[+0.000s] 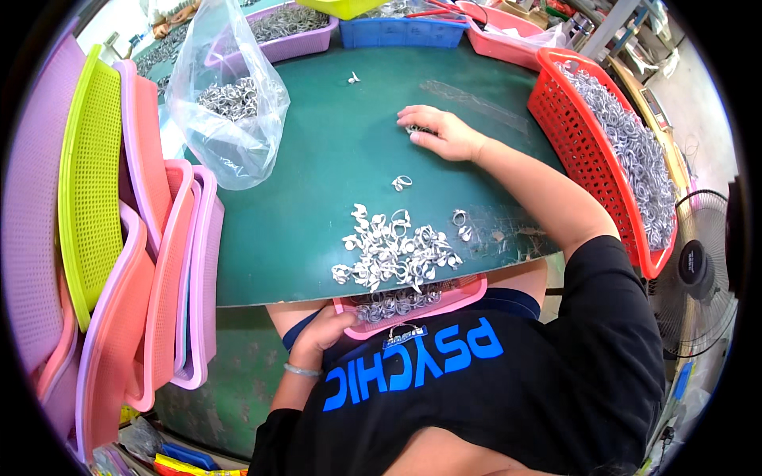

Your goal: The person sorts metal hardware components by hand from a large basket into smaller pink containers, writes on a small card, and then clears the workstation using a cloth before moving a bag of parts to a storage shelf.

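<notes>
My right hand [440, 133] reaches far out over the dark green table [317, 159], palm down, with its fingertips resting on a few small silver metal rings [414, 128]. Near the table's front edge lies a loose pile of the same metal rings [394, 254]. A single ring [402, 183] lies between the pile and my right hand. Below the edge, on my lap, a shallow pink tray [468, 295] holds more rings. My left hand [324, 332], with a bracelet on the wrist, grips the tray's left corner.
A red basket [571, 111] full of rings stands at the right. At the back left is a clear plastic bag [230, 103] of rings. Purple [298, 44], blue [397, 32] and pink [500, 44] baskets line the far edge. Empty trays [119, 238] lean at the left. A fan [698, 270] stands at the right.
</notes>
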